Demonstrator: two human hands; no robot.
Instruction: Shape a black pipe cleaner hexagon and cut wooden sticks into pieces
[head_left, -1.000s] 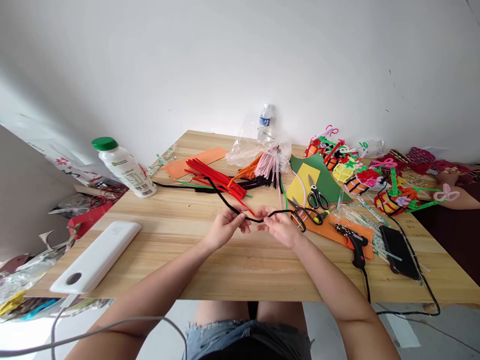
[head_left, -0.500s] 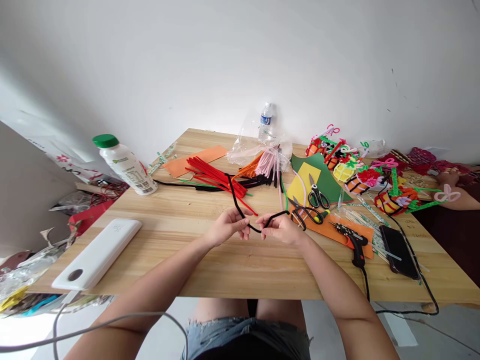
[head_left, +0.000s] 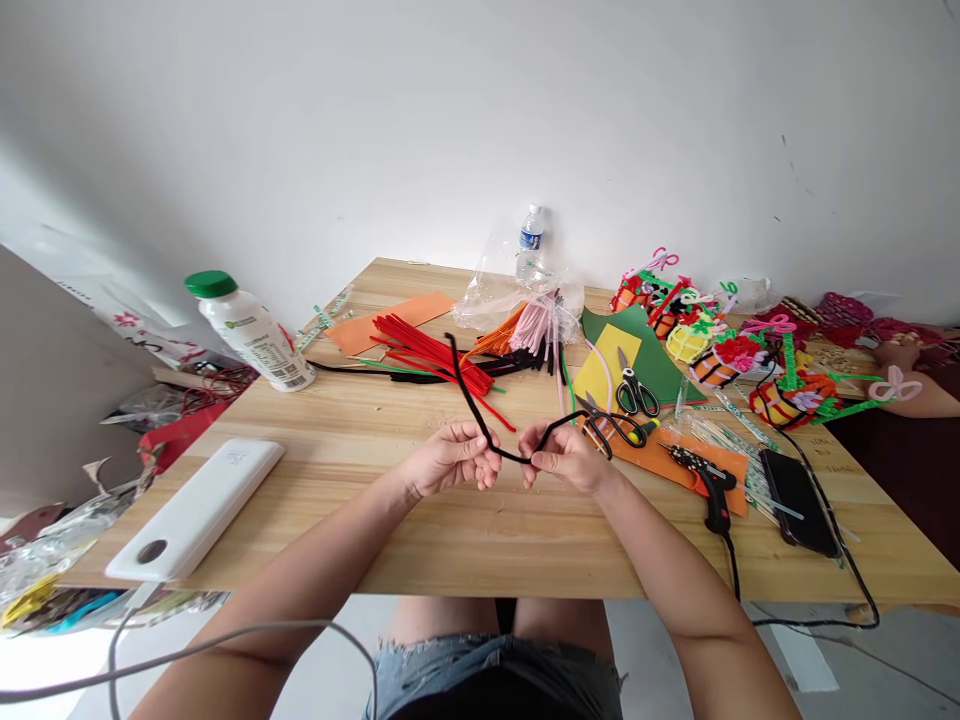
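Observation:
A bent black pipe cleaner point(head_left: 469, 396) runs between my two hands above the wooden table point(head_left: 330, 560). My left hand point(head_left: 457, 458) pinches it near a bend, and one long end rises up and to the left. My right hand point(head_left: 559, 455) grips it a little further along, with its other end slanting up toward the scissors point(head_left: 606, 420). Between the hands the black piece sags in a short curve. Behind them lies a bundle of red pipe cleaners point(head_left: 427, 350), with orange point(head_left: 499, 335) and pink ones point(head_left: 534, 325) to its right.
A white bottle point(head_left: 259, 340) and a power bank point(head_left: 199, 510) stand and lie at the left. At the right are a glue gun point(head_left: 712, 485), a phone point(head_left: 799, 500) and colourful pipe-cleaner baskets point(head_left: 720, 360). Another person's arm point(head_left: 930, 395) shows at the far right.
The black pipe cleaner has shifted slightly, its left end now further left and higher. Both hands keep hold of it, with my left hand turned a little.

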